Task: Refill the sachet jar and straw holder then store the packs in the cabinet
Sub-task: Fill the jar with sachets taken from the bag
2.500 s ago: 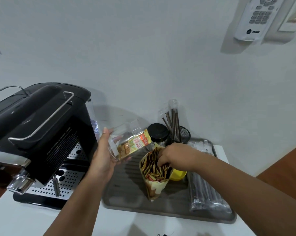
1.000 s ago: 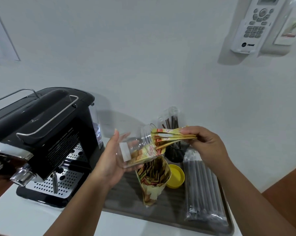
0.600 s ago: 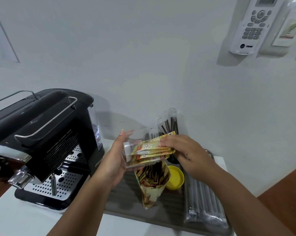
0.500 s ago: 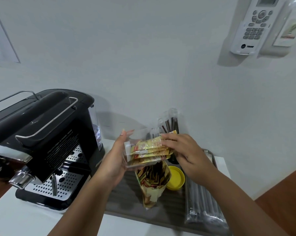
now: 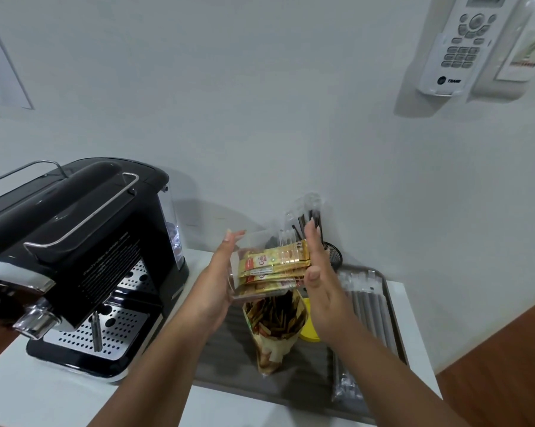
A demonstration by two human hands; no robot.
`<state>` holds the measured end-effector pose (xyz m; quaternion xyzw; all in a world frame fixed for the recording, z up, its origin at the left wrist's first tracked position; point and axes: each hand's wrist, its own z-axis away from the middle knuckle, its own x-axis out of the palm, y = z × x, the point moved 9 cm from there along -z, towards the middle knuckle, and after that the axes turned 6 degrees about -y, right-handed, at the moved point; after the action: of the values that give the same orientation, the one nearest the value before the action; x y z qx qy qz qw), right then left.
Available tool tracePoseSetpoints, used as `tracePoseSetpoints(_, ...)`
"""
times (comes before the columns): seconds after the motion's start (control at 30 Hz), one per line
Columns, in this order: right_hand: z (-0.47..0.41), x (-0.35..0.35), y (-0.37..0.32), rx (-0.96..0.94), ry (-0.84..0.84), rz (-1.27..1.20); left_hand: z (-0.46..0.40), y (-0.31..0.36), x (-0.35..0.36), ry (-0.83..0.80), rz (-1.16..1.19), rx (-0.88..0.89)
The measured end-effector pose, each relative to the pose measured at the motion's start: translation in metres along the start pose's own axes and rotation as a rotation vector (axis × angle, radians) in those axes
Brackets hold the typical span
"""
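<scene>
The clear plastic sachet jar point(image 5: 261, 266) lies tipped on its side in the air above the grey ribbed tray point(image 5: 294, 386), its long axis running roughly level from left to right, its base toward the left hand point(image 5: 217, 282) and its open mouth toward the right hand point(image 5: 320, 282). The left hand cups the base end, palm against it and fingers curled up round the far side. The right hand is flat and holds nothing: its straight fingers and palm stand upright just at the mouth, against the ends of the gold-and-red sachets point(image 5: 275, 263) that lie lengthwise inside the jar, along its axis. So the next push, as I judge it, goes leftward along that axis, from the right palm toward the braced left one, to seat the sachets fully. Directly below the jar the opened brown-and-gold refill pack point(image 5: 274, 328) stands on the tray, nearer the right hand. The yellow round lid point(image 5: 306, 331) lies just beside it, and the black mesh straw holder point(image 5: 332, 255) stands behind.
</scene>
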<state>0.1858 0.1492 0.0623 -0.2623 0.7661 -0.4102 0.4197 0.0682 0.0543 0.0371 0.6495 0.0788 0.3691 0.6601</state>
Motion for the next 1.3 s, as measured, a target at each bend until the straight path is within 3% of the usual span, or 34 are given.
tracePoseSetpoints(0.1, 0.001, -0.006, 0.005, 0.057, 0.024, -0.061, 0.001, -0.003, -0.002, 0.002, -0.003, -0.022)
tracePoseSetpoints(0.3, -0.004, 0.007, 0.007, 0.079, -0.086, -0.102, 0.002, -0.001, -0.009, 0.033, -0.026, -0.005)
tracePoseSetpoints(0.47, -0.014, -0.026, 0.035, 0.223, 0.063, -0.171, 0.005, 0.011, -0.032, 0.069, 0.004, 0.047)
tracePoseSetpoints(0.53, -0.022, -0.026, 0.042, 0.229, -0.039, 0.044, 0.008, 0.014, -0.042, 0.095, -0.015, 0.058)
tracePoseSetpoints(0.6, -0.027, -0.008, 0.045, 0.201, -0.281, 0.316, 0.010, 0.015, -0.048, 0.104, -0.025, 0.061)
tracePoseSetpoints(0.67, -0.029, 0.015, 0.048, 0.133, -0.518, 0.528, 0.012, 0.015, -0.050, 0.117, -0.028, 0.057)
tracePoseSetpoints(0.73, -0.032, 0.033, 0.048, 0.012, -0.638, 0.679, 0.014, 0.014, -0.050, 0.122, -0.038, 0.058)
tracePoseSetpoints(0.93, -0.035, 0.061, 0.054, -0.257, -0.754, 0.883, 0.013, 0.012, -0.051, 0.127, -0.024, 0.059)
tracePoseSetpoints(1.2, -0.032, 0.062, 0.057, -0.319, -0.755, 0.890, 0.012, 0.008, -0.057, 0.132, -0.020, 0.049)
tracePoseSetpoints(1.3, -0.036, 0.062, 0.061, -0.224, -0.766, 0.836, 0.010, 0.009, -0.058, 0.136, -0.020, 0.048)
